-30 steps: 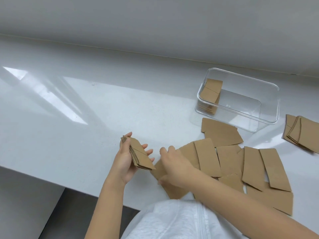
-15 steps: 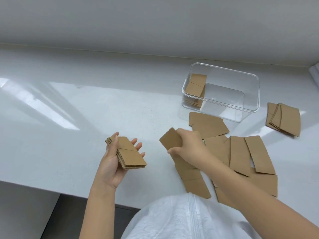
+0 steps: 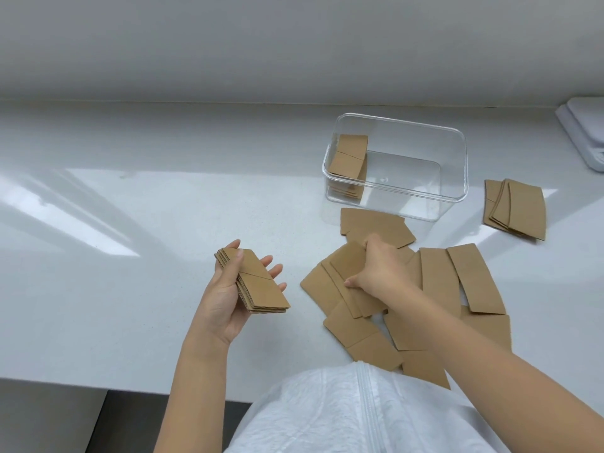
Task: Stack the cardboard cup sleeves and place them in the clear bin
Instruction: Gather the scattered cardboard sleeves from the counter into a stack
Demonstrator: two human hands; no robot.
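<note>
The left hand cradled a sleeve stack, fingers loosely curled. The right hand pinched loose sleeves: light, stiff, likely slippery; edges were best gripped.

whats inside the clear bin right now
The clear bin holds one stack of cardboard sleeves leaning against its left end; the rest of the floor is bare. How many sleeves are in that stack cannot be counted.
</note>
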